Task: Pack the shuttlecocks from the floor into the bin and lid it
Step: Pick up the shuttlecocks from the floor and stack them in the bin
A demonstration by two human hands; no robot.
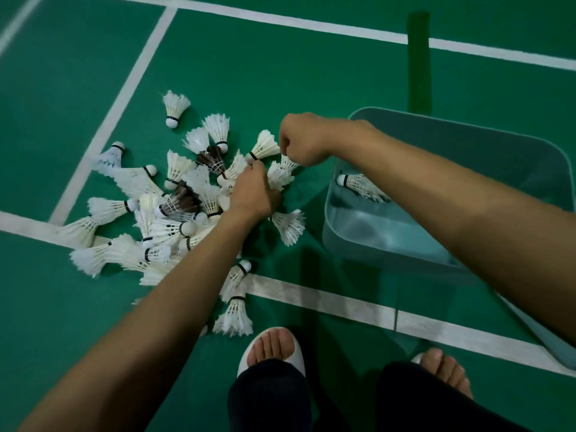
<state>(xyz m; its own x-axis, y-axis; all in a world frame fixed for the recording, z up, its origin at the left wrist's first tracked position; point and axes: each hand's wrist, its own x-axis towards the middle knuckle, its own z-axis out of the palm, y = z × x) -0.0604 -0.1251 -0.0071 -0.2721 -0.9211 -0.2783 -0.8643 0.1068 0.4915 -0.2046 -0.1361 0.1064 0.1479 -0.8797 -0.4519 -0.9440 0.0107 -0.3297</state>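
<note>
Down on the green floor (62, 73), the open bin (498, 145) holds one lone shuttlecock (358, 183). Left of the bin spreads the shuttlecock pile (174, 207). At its bin-side edge the left hand (254, 194) curls round a white shuttlecock (279, 177); just beyond, the right hand (300, 140) pinches a second shuttlecock (288, 163) by its feathers.

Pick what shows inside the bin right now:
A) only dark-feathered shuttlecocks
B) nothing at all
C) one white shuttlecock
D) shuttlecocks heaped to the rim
C: a single white shuttlecock lies on the bottom of the bin, beside the right forearm that hides part of the inside, while the pile is on the floor.
</note>
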